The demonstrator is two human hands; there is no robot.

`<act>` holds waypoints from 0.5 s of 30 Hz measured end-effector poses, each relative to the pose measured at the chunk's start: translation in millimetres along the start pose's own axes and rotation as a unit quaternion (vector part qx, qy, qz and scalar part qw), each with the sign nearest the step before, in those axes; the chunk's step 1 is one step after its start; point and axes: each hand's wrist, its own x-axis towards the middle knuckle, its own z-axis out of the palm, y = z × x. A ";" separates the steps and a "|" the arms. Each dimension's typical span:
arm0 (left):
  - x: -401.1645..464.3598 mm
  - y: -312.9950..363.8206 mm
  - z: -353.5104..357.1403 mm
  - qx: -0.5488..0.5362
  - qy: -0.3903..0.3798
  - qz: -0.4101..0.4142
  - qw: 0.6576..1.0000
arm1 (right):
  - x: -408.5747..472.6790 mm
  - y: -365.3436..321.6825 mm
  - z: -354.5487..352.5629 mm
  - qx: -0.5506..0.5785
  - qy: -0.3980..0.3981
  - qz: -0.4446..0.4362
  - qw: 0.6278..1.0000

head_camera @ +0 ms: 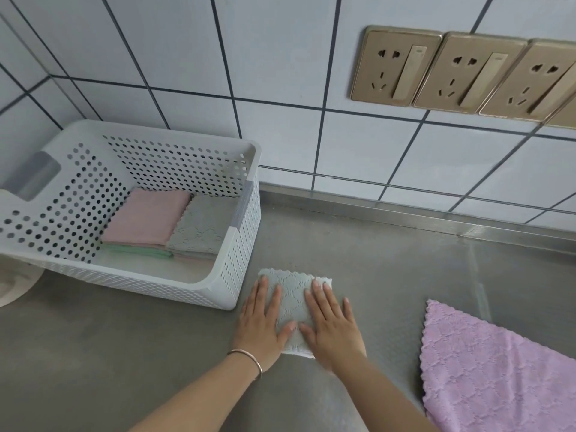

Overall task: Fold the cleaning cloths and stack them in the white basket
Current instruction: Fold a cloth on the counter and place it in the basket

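Pressing flat a folded grey cloth [291,307] on the surface [389,275] w/ both hands, left [261,319] & right [330,325], fingers straight. Next: prob lift it into the white basket [246,219] just beside.

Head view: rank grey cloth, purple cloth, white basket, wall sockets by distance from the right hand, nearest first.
From the right hand:
1. Grey cloth: directly under the hand, touched.
2. Purple cloth: to its right on the counter.
3. White basket: to the left, past the left hand; close to the purple cloth in distance, hard to call.
4. Wall sockets: up on the tiles, farthest.
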 end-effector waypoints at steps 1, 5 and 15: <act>1.3 -0.1 1.4 -0.004 0.010 -0.004 1.000 | 1.1 -1.2 -3.4 -0.004 -0.012 0.002 1.000; -0.1 0.3 -8.4 -0.065 0.036 0.005 0.997 | 1.6 -8.3 -25.9 0.084 -0.081 -0.002 0.993; -14.4 12.8 -26.0 -0.360 -0.026 -0.325 0.874 | -12.3 -17.9 -39.3 0.428 -0.069 0.354 0.829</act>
